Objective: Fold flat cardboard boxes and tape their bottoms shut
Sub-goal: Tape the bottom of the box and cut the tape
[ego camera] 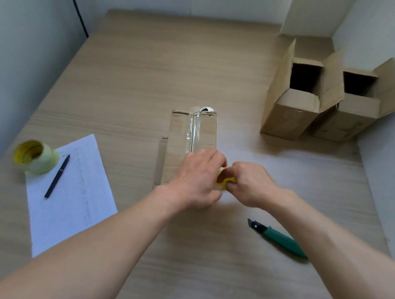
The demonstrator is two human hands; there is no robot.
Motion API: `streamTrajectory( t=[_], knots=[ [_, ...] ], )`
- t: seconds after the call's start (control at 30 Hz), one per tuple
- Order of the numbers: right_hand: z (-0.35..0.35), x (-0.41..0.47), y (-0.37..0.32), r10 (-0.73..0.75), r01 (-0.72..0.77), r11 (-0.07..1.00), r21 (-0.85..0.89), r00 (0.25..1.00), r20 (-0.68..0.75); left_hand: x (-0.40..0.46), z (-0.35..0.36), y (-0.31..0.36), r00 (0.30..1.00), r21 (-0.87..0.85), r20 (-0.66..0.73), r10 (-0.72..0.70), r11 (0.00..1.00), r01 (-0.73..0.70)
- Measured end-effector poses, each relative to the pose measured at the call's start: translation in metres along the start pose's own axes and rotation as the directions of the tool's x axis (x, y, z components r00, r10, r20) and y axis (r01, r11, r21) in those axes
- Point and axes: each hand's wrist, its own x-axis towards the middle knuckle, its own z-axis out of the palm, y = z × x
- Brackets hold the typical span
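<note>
I have the cardboard box (192,144) lying mid-table with its taped bottom facing up; a strip of clear tape (193,129) runs along the seam between the flaps, from the far edge toward my hands. My left hand (196,180) rests on the near end of the box, its fingers curled down over the tape line, pressing there as far as I can tell. My right hand (251,185) grips a small tape roll (222,179) with a yellow core, fingers curled round it, just beside the left hand.

I judge the box light and fairly stiff, though the flaps will give if pushed in the middle, so I would press along the seam and steady it at the edges. The tape is thin, slick and clingy; it wants tension held from the roll while it is cut.

A green-handled utility knife (279,239) lies on the table (125,82) near my right forearm. Two finished boxes (323,108) stand at the far right with tops open. At left a larger tape roll (35,156) and a pen (57,176) sit on a sheet of paper (73,197).
</note>
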Motion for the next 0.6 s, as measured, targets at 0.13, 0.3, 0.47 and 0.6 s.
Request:
streamTrajectory(
  t=[0.13,0.3,0.47,0.6],
  knots=[
    [-0.006,0.002,0.001,-0.014,0.013,0.999,-0.039,1.000,-0.020,0.000,0.004,0.002,0.999,0.006,-0.046,-0.019,1.000,0.019],
    [-0.016,0.001,0.007,0.049,-0.140,0.961,-0.238,0.935,-0.352,0.000,0.011,0.014,0.992,0.083,-0.098,-0.085,0.992,0.093],
    [-0.024,-0.009,0.018,0.382,-0.360,0.923,0.135,0.821,-0.425,0.003,0.009,0.020,0.989,0.081,-0.128,-0.081,0.992,0.092],
    [-0.007,-0.027,0.008,0.590,-0.349,0.770,0.534,0.708,-0.388,-0.010,0.018,0.018,0.971,0.154,-0.140,-0.196,0.964,0.217]
  ],
)
